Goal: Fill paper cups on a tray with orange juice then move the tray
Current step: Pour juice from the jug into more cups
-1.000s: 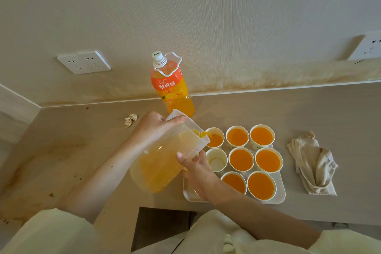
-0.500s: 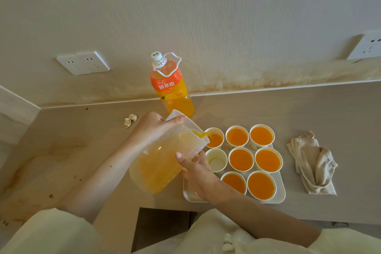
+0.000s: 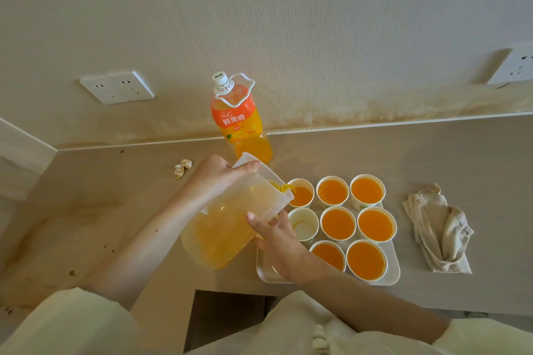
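The left hand [image 3: 215,179] and right hand [image 3: 277,242] grip the tilted pitcher [image 3: 222,236], juice [image 3: 286,188] running into the far-left cup [image 3: 302,196] on the tray [image 3: 394,271]; six other cups [image 3: 375,225] are full.

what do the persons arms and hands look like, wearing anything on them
The left hand and right hand are bare: no gloves, and no rings or watch show. The forearms are bare too. Loose pale cream-yellow fabric, the left sleeve and right sleeve, ends near the elbows.
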`<state>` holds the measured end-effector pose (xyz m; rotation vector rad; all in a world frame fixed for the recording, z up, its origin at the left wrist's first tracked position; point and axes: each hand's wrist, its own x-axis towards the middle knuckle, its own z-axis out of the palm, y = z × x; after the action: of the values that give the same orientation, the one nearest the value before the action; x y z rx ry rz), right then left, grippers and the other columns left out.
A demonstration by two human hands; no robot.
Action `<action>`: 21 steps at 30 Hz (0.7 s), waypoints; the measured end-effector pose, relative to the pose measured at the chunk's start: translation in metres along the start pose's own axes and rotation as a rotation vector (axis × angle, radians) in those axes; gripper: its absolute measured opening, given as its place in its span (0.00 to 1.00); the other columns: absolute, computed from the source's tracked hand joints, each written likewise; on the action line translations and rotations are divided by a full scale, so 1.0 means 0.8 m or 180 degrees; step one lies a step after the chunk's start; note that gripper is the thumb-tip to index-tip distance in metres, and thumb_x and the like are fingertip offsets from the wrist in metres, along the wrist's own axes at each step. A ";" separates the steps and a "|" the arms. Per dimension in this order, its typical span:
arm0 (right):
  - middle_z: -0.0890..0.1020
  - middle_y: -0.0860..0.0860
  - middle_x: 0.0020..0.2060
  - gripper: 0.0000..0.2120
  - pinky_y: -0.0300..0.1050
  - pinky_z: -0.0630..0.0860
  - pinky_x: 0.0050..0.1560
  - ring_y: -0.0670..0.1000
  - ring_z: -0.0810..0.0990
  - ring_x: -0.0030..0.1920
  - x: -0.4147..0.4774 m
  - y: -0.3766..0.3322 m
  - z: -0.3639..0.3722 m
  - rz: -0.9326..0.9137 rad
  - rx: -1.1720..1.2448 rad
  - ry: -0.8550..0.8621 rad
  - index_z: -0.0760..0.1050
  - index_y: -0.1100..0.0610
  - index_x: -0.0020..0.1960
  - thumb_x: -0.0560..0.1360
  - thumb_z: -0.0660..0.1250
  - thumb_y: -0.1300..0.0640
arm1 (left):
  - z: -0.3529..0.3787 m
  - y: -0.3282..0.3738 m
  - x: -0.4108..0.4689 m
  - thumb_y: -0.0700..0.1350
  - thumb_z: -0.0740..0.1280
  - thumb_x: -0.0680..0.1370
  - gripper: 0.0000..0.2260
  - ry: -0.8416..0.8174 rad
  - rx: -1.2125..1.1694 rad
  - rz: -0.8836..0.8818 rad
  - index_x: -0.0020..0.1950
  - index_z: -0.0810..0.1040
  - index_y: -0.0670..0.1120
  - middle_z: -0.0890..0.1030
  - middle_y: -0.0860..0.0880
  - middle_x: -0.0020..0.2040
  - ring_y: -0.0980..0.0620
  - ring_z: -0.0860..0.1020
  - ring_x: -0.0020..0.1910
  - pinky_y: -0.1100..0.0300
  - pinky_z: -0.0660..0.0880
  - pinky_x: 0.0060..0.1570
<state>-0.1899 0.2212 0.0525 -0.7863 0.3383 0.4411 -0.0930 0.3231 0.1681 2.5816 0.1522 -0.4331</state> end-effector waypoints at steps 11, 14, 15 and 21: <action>0.76 0.50 0.63 0.45 0.53 0.72 0.62 0.52 0.74 0.63 0.000 -0.002 -0.001 -0.0092 0.0026 -0.0022 0.60 0.48 0.70 0.60 0.81 0.50 | 0.001 0.000 0.002 0.71 0.66 0.67 0.29 -0.0031 0.0046 -0.0011 0.27 0.63 0.47 0.64 0.50 0.23 0.53 0.63 0.19 0.57 0.61 0.31; 0.76 0.51 0.63 0.42 0.54 0.72 0.64 0.52 0.74 0.64 0.002 0.000 -0.003 -0.0116 -0.0006 -0.0030 0.60 0.49 0.70 0.63 0.78 0.52 | 0.001 0.000 0.002 0.71 0.66 0.67 0.30 -0.0040 0.0031 -0.0001 0.27 0.62 0.47 0.64 0.49 0.23 0.53 0.63 0.19 0.57 0.61 0.30; 0.76 0.51 0.63 0.41 0.55 0.72 0.65 0.53 0.74 0.64 0.002 0.000 -0.003 -0.0116 -0.0012 -0.0028 0.60 0.49 0.70 0.63 0.77 0.52 | 0.001 0.000 0.002 0.71 0.66 0.67 0.29 -0.0037 0.0039 0.0003 0.27 0.63 0.47 0.64 0.49 0.23 0.53 0.63 0.19 0.57 0.61 0.30; 0.76 0.51 0.63 0.41 0.55 0.72 0.65 0.52 0.74 0.64 0.003 0.001 -0.004 -0.0114 0.0030 -0.0036 0.60 0.50 0.70 0.63 0.77 0.53 | 0.002 0.002 0.001 0.71 0.66 0.67 0.29 -0.0030 0.0036 -0.0007 0.28 0.62 0.47 0.64 0.49 0.24 0.53 0.62 0.19 0.57 0.61 0.30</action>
<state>-0.1885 0.2197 0.0488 -0.7794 0.3152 0.4100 -0.0927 0.3213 0.1675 2.5905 0.1496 -0.4480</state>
